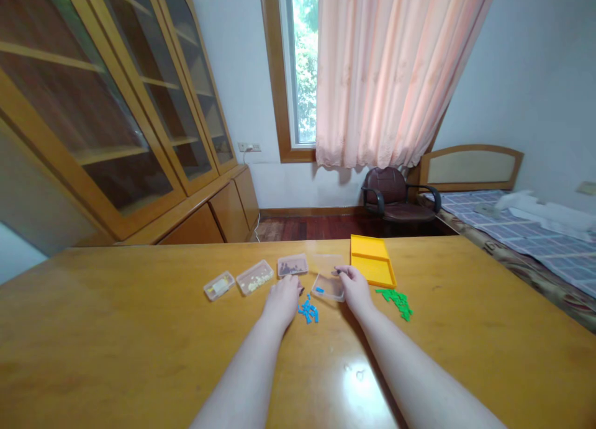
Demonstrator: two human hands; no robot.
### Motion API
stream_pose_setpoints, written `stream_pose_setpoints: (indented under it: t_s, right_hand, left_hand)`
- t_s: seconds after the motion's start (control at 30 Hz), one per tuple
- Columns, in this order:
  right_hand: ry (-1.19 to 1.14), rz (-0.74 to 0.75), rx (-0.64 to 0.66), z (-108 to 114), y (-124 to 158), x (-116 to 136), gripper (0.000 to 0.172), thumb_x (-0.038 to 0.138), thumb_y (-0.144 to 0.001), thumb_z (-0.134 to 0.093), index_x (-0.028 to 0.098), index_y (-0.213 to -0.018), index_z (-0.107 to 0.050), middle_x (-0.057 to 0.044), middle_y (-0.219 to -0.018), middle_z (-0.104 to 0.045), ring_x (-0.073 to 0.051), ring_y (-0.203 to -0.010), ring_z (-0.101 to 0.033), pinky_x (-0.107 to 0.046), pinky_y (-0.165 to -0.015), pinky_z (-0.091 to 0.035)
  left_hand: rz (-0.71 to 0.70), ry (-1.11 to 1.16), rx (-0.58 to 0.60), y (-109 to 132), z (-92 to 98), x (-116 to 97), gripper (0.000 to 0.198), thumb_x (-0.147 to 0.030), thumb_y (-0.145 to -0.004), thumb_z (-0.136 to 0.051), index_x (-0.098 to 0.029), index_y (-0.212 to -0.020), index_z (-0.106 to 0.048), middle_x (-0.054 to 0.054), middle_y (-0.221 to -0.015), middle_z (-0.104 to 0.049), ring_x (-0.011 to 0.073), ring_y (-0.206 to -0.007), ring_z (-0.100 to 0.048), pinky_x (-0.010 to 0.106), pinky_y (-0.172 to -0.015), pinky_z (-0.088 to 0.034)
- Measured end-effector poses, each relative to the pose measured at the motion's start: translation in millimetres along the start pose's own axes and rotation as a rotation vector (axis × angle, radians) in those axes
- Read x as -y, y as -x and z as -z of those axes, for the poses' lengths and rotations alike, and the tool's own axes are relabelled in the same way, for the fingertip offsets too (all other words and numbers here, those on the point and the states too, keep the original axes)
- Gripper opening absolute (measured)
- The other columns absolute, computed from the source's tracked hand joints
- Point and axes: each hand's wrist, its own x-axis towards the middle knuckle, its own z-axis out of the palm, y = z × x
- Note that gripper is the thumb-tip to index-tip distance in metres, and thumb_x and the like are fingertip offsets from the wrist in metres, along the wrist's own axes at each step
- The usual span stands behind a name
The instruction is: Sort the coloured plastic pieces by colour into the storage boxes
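My left hand (281,300) rests low over the table with its fingers curled, right beside a loose pile of small blue pieces (308,311). Whatever its fingertips pinch, if anything, is hidden. At the right side of a clear plastic box (331,296), my right hand (356,290) is closed on the box's edge, its fingertips near the back rim. A few blue pieces (319,290) lie inside that box. Just behind my left hand stands another clear box with dark small pieces (291,269).
Left of the hands are a clear box of cream pieces (257,282) and a smaller box with yellow and white contents (220,287). An open yellow case (372,269) lies to the right, with green pieces (398,302) in front. The wooden table (139,342) ends before a chair (393,193).
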Motion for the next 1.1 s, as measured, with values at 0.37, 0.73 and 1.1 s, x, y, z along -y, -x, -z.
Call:
stream_pose_setpoints:
  t_s: [0.37,0.73,1.1]
  right_hand:
    - [0.0,-0.002,0.02,0.5,0.5,0.2,0.021,0.032,-0.065,-0.054,0.018,-0.077,-0.064,-0.006,-0.08,-0.068,-0.022,-0.081,-0.062,-0.035,-0.08,-0.045]
    - [-0.006,-0.003,0.017,0.3,1.0,-0.2,0.019,0.03,-0.066,-0.054,0.018,-0.077,-0.064,-0.005,-0.08,-0.069,-0.021,-0.082,-0.062,-0.033,-0.082,-0.044]
    - [0.004,-0.017,0.01,1.2,1.8,6.3,0.02,0.03,-0.063,-0.053,0.018,-0.075,-0.064,-0.006,-0.08,-0.07,-0.022,-0.082,-0.062,-0.035,-0.082,-0.044]
  left_hand:
    - [-0.103,0.151,-0.214,-0.1,-3.3,-2.3,0.03,-0.018,-0.088,-0.043,-0.022,-0.113,-0.058,0.005,-0.111,-0.061,0.0166,-0.103,-0.056,0.028,-0.089,-0.041]
    - [-0.155,0.043,0.032,-0.5,-6.1,-0.6,0.015,-0.024,-0.083,-0.052,-0.024,-0.089,-0.066,0.003,-0.094,-0.063,0.0169,-0.09,-0.057,0.026,-0.079,-0.041]
    - [-0.104,0.008,0.016,-1.5,-6.4,-2.2,0.015,-0.023,-0.085,-0.048,-0.018,-0.083,-0.062,0.006,-0.089,-0.063,0.0182,-0.085,-0.058,0.028,-0.074,-0.042]
